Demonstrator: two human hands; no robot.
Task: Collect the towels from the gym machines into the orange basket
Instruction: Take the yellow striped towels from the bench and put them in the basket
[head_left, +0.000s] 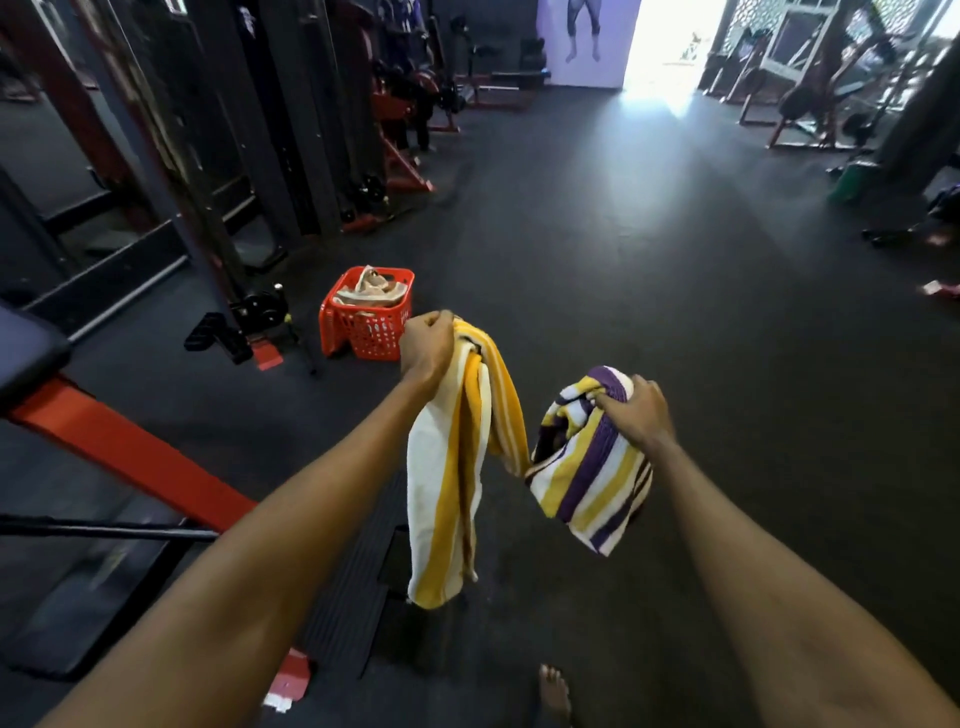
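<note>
At the centre of the frame, two bare arms reach forward over the dark rubber floor (675, 291). The left hand (427, 347) has its fingers (439, 321) curled tight round the bunched top of a yellow-and-white striped towel (451, 499). The towel hangs straight down from that grip in long folds, and its lower end is clear of the floor. To the right of it, the right hand (642, 414) clutches a purple, yellow and white striped towel (592, 480). Its fingers (609, 401) are dug into the gathered cloth, so the towel hangs as a crumpled bundle below and to the left of the knuckles. The two towels hang just beside each other, and their near edges look to touch at mid-frame.

Left of centre, just beyond the left hand, the orange basket (363, 332) stands upright on the floor. A beige towel (371, 291) is heaped inside it and shows above the rim. From this view the left fist overlaps the basket's right edge, but the basket sits farther away on the floor, apart from both held towels.

Dark gym machines (234, 130) with red frames line the upper left of the frame. A red frame bar (130, 457) slants across the lower left. At the bottom edge a bare foot (555, 693) shows on the floor. A bright doorway (670, 47) glares at the upper right.
</note>
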